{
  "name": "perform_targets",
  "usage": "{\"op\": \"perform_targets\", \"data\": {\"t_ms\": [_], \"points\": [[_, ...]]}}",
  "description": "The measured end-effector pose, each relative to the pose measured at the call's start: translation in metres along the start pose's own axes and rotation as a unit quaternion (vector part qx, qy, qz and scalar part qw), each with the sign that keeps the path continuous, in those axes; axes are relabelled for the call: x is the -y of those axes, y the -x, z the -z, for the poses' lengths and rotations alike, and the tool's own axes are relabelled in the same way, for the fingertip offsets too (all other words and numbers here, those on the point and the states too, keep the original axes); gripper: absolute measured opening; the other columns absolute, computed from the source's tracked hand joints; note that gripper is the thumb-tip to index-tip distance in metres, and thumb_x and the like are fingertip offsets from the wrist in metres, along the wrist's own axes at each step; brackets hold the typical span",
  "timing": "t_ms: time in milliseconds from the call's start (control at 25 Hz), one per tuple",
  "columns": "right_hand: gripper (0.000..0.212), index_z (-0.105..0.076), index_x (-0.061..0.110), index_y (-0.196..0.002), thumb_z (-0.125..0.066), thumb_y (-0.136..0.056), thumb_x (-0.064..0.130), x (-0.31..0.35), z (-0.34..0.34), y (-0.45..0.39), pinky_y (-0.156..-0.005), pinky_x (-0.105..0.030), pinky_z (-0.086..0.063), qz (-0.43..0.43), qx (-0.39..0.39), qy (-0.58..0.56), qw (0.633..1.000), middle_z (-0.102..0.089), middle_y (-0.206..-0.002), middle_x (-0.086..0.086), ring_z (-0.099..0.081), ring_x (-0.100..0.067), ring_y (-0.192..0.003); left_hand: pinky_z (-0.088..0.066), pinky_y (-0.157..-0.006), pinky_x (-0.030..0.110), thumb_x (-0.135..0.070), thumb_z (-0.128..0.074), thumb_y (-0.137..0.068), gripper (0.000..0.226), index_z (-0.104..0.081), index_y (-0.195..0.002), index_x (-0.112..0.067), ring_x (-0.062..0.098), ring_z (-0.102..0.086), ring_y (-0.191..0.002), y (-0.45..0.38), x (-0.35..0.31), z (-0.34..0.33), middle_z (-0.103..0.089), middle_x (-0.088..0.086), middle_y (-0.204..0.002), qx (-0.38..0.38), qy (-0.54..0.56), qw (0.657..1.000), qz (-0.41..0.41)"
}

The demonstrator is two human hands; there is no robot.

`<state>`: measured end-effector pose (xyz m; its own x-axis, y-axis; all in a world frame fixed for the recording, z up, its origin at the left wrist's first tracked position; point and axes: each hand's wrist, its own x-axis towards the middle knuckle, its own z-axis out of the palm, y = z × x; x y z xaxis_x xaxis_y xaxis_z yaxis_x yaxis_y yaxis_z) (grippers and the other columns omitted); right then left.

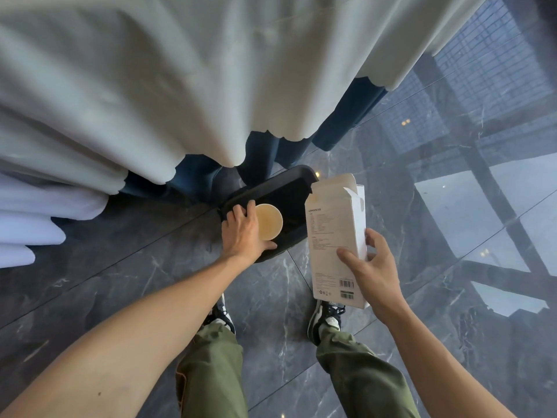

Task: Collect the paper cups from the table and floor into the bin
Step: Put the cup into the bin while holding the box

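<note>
My left hand (242, 233) grips a paper cup (269, 221) by its side, with the cup's open mouth facing up toward me, directly over the opening of a black bin (297, 188) that stands on the floor. My right hand (366, 268) holds a tall white cardboard box (334, 236) with printed text and barcodes; its top flap is open. The box hangs just right of the bin, over its right rim. The bin's inside looks dark and I cannot see what lies in it.
Pale grey curtains (150, 101) with a dark blue lining hang to the floor behind and left of the bin. The floor (271, 297) is glossy dark marble tile, with window reflections at the right. My two shoes and green trousers are below the bin.
</note>
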<state>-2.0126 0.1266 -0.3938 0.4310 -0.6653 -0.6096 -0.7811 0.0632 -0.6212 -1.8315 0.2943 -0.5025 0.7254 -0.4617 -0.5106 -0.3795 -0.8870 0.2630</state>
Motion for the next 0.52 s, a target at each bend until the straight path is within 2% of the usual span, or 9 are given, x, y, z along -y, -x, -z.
{"op": "perform_targets", "data": {"t_ms": [80,200,280,400,520], "points": [[0.046,-0.045,0.035,-0.123,-0.075,-0.089,0.03,-0.001,-0.004,0.0,-0.084,-0.053,-0.062,0.001,0.007,0.006,1.0,-0.058,-0.129,0.001,-0.066,-0.029,-0.108,-0.049,-0.096,0.046,-0.057,-0.092,-0.062,0.108,-0.042,-0.147,-0.014,0.035,-0.056,-0.12,0.003,0.006,-0.004,-0.053,0.018,-0.135,0.009,0.001,1.0,0.02],[0.039,-0.046,0.046,-0.107,-0.075,-0.091,0.026,0.003,-0.008,0.007,-0.082,-0.05,-0.062,-0.009,0.022,-0.005,1.0,-0.06,-0.121,0.003,-0.067,-0.027,-0.104,-0.05,-0.092,0.042,-0.044,-0.088,-0.076,0.081,-0.051,-0.141,-0.014,0.033,-0.056,-0.121,0.017,0.013,-0.001,-0.054,0.014,-0.134,0.027,0.079,0.996,0.034],[0.037,-0.046,0.047,-0.102,-0.074,-0.09,0.025,0.01,-0.011,0.013,-0.082,-0.049,-0.063,-0.024,0.028,-0.026,0.999,-0.062,-0.118,0.004,-0.069,-0.024,-0.101,-0.049,-0.087,0.037,-0.042,-0.081,-0.085,0.064,-0.057,-0.138,-0.015,0.029,-0.058,-0.123,0.025,0.015,0.004,-0.057,0.01,-0.134,0.066,0.145,0.986,0.043],[0.037,-0.048,0.042,-0.11,-0.075,-0.089,0.027,0.018,-0.014,0.02,-0.083,-0.049,-0.062,-0.048,0.034,-0.044,0.997,-0.063,-0.118,0.004,-0.07,-0.022,-0.099,-0.051,-0.084,0.034,-0.043,-0.074,-0.091,0.054,-0.061,-0.137,-0.015,0.026,-0.064,-0.12,0.031,0.019,0.015,-0.064,0.006,-0.132,0.126,0.167,0.977,0.051],[0.044,-0.049,0.027,-0.125,-0.075,-0.089,0.028,0.024,-0.018,0.02,-0.083,-0.049,-0.063,-0.084,0.04,-0.058,0.994,-0.065,-0.117,0.003,-0.073,-0.023,-0.096,-0.056,-0.084,0.034,-0.044,-0.065,-0.098,0.04,-0.071,-0.123,-0.014,0.021,-0.071,-0.103,0.032,0.011,0.027,-0.074,0.0,-0.111,0.162,0.239,0.956,0.048]]}}
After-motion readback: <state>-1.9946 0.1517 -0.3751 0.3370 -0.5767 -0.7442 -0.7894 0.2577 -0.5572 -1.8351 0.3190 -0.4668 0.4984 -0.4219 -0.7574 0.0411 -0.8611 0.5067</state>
